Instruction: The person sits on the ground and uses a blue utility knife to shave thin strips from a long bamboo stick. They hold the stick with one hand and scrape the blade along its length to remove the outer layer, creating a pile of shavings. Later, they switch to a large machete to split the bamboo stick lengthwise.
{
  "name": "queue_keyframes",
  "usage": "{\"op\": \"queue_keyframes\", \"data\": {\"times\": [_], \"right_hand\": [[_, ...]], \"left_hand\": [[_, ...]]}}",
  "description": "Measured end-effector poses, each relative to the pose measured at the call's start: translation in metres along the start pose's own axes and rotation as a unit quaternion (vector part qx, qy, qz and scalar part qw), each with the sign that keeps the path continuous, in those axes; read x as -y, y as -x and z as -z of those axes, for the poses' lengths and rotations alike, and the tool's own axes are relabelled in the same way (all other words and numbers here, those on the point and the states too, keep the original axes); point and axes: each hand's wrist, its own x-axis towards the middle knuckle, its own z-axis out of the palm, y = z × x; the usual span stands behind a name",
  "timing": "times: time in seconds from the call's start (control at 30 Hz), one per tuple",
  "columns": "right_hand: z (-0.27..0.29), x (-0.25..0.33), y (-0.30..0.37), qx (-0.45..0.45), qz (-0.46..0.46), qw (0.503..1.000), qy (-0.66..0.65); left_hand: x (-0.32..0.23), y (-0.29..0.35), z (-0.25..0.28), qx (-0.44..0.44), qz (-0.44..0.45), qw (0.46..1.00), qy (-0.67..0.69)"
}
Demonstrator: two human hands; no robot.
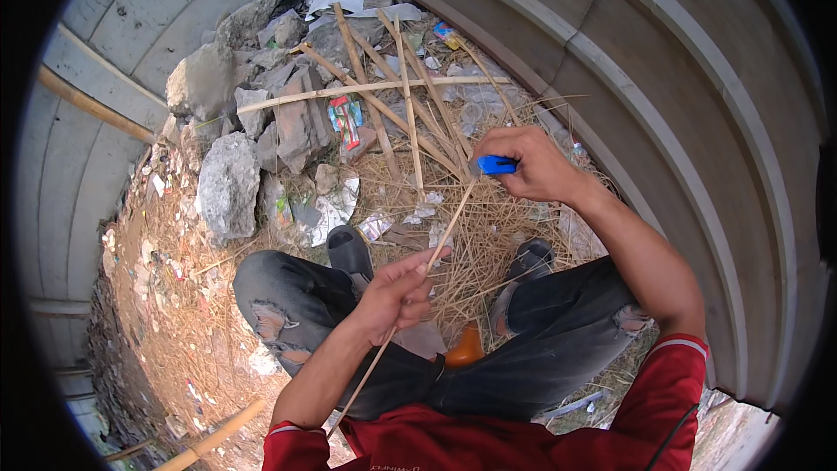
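Note:
My left hand [394, 298] is closed around a thin, pale bamboo strip [363, 381], which slants from beside my waist up and away to the right. The left index finger lies along the strip. Farther off, my right hand [539, 164] grips a blue box cutter [498, 165]. The cutter's front end meets the far end of the strip; whether the blade bites into it is too small to tell. Beneath both hands, dry straw-like shavings [475, 253] cover the ground between my sandalled feet.
Several bamboo sticks [410, 105] lie crossed ahead, partly over broken rocks [228, 183] and litter. A corrugated metal wall [689, 122] curves close along my right, and a pale panel wall [78, 157] stands left. An orange object [466, 347] sits between my legs. Another bamboo pole [214, 438] lies at lower left.

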Motion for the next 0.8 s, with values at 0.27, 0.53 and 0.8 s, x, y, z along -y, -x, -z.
{"op": "queue_keyframes", "data": {"times": [0.27, 0.53, 0.8], "right_hand": [[-0.002, 0.005, -0.002, -0.187, -0.186, 0.953, -0.147], [0.024, 0.006, 0.001, -0.288, -0.319, 0.880, -0.204], [-0.023, 0.034, 0.002, -0.078, -0.325, 0.864, -0.377]], "left_hand": [[0.002, -0.003, -0.003, 0.029, -0.023, 0.998, -0.040], [0.003, -0.007, 0.000, 0.015, -0.061, 0.997, -0.043], [0.002, -0.011, -0.004, 0.024, -0.070, 0.996, -0.052]]}}
